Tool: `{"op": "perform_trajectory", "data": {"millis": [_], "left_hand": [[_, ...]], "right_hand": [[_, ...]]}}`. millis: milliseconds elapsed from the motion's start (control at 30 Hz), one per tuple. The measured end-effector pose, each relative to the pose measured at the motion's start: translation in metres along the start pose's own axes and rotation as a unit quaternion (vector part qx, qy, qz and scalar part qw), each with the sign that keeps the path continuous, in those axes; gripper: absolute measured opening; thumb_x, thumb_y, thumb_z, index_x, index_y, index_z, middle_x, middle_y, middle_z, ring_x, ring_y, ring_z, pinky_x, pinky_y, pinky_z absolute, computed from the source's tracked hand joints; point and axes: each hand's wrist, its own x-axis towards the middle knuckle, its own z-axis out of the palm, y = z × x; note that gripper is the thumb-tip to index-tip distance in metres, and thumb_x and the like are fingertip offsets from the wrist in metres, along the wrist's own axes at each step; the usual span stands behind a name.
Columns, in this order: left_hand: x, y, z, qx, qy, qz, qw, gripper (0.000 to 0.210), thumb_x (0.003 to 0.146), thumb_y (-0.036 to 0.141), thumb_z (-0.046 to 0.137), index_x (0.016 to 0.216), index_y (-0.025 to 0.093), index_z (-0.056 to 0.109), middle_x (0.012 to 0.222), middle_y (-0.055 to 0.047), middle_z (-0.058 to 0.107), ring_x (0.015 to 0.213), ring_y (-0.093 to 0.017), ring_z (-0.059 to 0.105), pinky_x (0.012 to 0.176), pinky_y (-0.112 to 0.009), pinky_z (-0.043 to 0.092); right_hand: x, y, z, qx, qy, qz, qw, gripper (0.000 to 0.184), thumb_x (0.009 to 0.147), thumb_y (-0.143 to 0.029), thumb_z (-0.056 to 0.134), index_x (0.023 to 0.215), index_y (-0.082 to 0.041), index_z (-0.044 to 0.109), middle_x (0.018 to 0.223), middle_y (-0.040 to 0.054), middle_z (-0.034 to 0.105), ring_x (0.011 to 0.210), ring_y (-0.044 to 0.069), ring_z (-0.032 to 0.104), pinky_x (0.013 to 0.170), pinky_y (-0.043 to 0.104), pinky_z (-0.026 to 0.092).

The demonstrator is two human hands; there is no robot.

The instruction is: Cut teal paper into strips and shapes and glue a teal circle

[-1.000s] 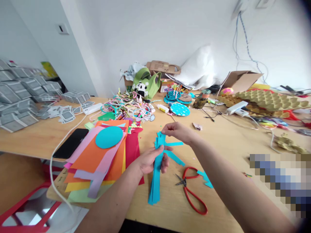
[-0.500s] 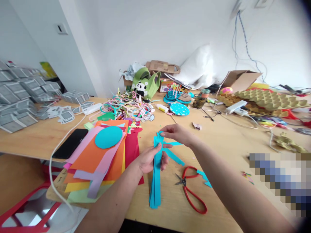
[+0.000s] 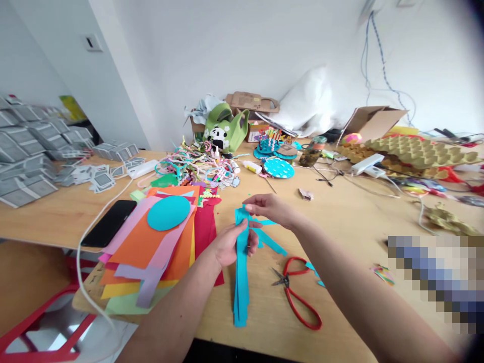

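Observation:
A bundle of long blue paper strips (image 3: 241,282) hangs upright over the front of the table, gripped between the thumb and fingers of my left hand (image 3: 230,244). At the top end of the bundle, the thumb and fingertips of my right hand (image 3: 266,205) pinch the strips. Behind and to the right of my left hand, more blue paper strips (image 3: 272,243) lie on the table. Red-handled scissors (image 3: 298,295) rest to the right of the bundle with their blades slightly apart, beside small blue paper scraps (image 3: 312,267).
Coloured paper sheets (image 3: 132,247) are stacked at left, topped by a blue paper circle (image 3: 168,213). A black phone (image 3: 109,223) lies beside them. Farther back are tangled craft cords (image 3: 189,164), a green panda bag (image 3: 227,132), a glue stick (image 3: 252,167) and egg trays (image 3: 419,151).
Both hands have shifted slightly left with the strips, and the upper ends sit more evenly together. My right hand still pinches the top. The scissors have not moved.

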Motion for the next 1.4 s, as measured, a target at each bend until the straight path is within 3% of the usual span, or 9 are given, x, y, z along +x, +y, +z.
{"op": "perform_trajectory", "data": {"millis": [100,433,600,700,833,933,1100,1233,1400], "left_hand": [[0.000,0.000,0.000,-0.005,-0.007,-0.009,1.000,0.041,0.089,0.046,0.050,0.112,0.013,0.058,0.070,-0.004,0.062,0.050,-0.015,0.060,0.045,-0.025,0.043],[-0.002,0.003,0.006,-0.044,-0.004,0.000,0.999,0.040,0.089,0.043,0.052,0.116,0.015,0.055,0.083,-0.009,0.064,0.066,-0.022,0.066,0.055,-0.033,0.051],[0.000,0.006,0.003,-0.057,0.060,0.024,0.996,0.036,0.088,0.043,0.053,0.105,0.011,0.059,0.061,0.000,0.054,0.047,-0.012,0.053,0.045,-0.022,0.039],[0.003,0.012,-0.002,-0.139,0.111,0.124,0.976,0.030,0.091,0.042,0.050,0.094,0.013,0.058,0.054,0.003,0.045,0.045,-0.009,0.046,0.044,-0.020,0.034],[0.003,0.021,-0.004,-0.203,0.187,0.218,0.936,0.028,0.093,0.043,0.044,0.087,0.018,0.055,0.056,0.003,0.046,0.051,-0.011,0.050,0.050,-0.021,0.040],[-0.001,0.024,0.000,-0.201,0.200,0.236,0.930,0.027,0.091,0.045,0.049,0.087,0.019,0.056,0.062,0.002,0.053,0.059,-0.012,0.056,0.059,-0.024,0.045],[-0.003,0.019,0.000,-0.153,0.123,0.206,0.959,0.027,0.080,0.040,0.066,0.096,0.019,0.060,0.071,-0.001,0.061,0.067,-0.015,0.060,0.064,-0.027,0.046],[0.000,0.018,-0.006,-0.150,0.117,0.163,0.968,0.020,0.086,0.034,0.060,0.081,0.015,0.059,0.048,0.005,0.041,0.047,-0.009,0.046,0.051,-0.021,0.038],[0.001,0.024,-0.010,-0.210,0.136,0.143,0.958,0.023,0.092,0.030,0.050,0.076,0.014,0.057,0.049,0.005,0.038,0.045,-0.008,0.041,0.048,-0.019,0.035]], "right_hand": [[0.002,0.001,0.002,0.016,0.007,0.005,1.000,0.055,0.061,-0.047,0.076,0.102,-0.013,0.063,0.064,-0.0031,0.058,0.059,0.011,0.052,0.054,0.023,0.038],[0.004,0.004,0.011,-0.001,0.013,0.010,1.000,0.048,0.070,-0.063,0.062,0.059,-0.017,0.054,0.056,-0.0026,0.053,0.056,0.011,0.051,0.057,0.026,0.042],[0.002,0.000,0.014,-0.008,0.079,0.010,0.997,0.052,0.077,-0.066,0.053,0.085,-0.015,0.062,0.087,0.0058,0.065,0.078,0.016,0.058,0.071,0.028,0.046],[-0.009,0.005,0.028,0.042,0.008,0.039,0.998,0.055,0.078,-0.067,0.052,0.096,-0.015,0.061,0.089,0.0078,0.066,0.077,0.015,0.060,0.069,0.028,0.048],[-0.025,0.021,0.055,0.065,-0.115,0.059,0.990,0.050,0.068,-0.063,0.067,0.085,-0.016,0.062,0.075,0.0033,0.067,0.068,0.015,0.062,0.063,0.027,0.048],[-0.030,0.028,0.066,0.088,-0.129,0.065,0.985,0.041,0.067,-0.057,0.069,0.070,-0.018,0.057,0.066,0.0011,0.066,0.059,0.015,0.061,0.057,0.027,0.048],[-0.033,0.024,0.070,0.103,-0.089,0.061,0.989,0.038,0.068,-0.053,0.069,0.063,-0.020,0.050,0.060,-0.0015,0.063,0.053,0.014,0.060,0.053,0.027,0.049],[-0.035,0.028,0.057,-0.004,-0.106,0.032,0.994,0.043,0.078,-0.060,0.056,0.066,-0.019,0.055,0.062,0.0008,0.064,0.056,0.015,0.060,0.052,0.026,0.047],[-0.020,0.049,0.016,-0.294,0.083,0.032,0.952,0.033,0.090,-0.040,0.048,0.101,-0.015,0.065,0.098,0.0109,0.068,0.090,0.020,0.062,0.078,0.031,0.047]]}}
